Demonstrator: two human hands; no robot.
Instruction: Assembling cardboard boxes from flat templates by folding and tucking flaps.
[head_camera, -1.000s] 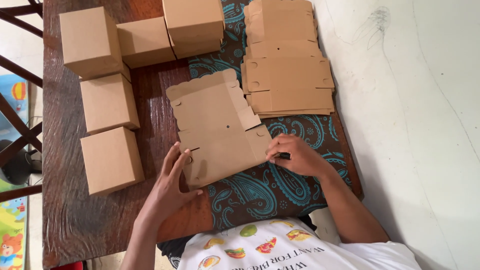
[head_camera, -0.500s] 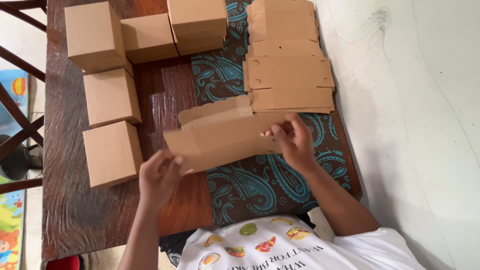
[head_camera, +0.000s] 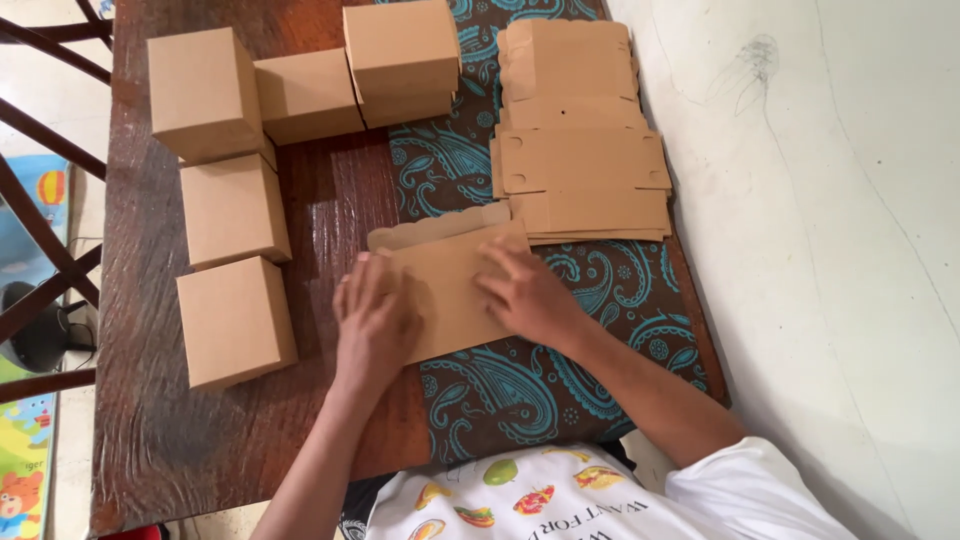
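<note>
Both hands flat on folded blank (head_camera: 452, 285), lying on cloth (head_camera: 520, 390) at counter (head_camera: 180, 440) centre. Left hand (head_camera: 375, 325) and right hand (head_camera: 525, 295): fingers spread, gripping nothing, pressing down. Best practice, judged: press evenly along the crease, edges aligned. Flat stack (head_camera: 580, 150) just beyond.

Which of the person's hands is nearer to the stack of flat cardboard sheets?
Right. The right hand presses the folded cardboard just below the stack of flat cardboard sheets; the left hand lies further away, towards the assembled boxes.
</note>
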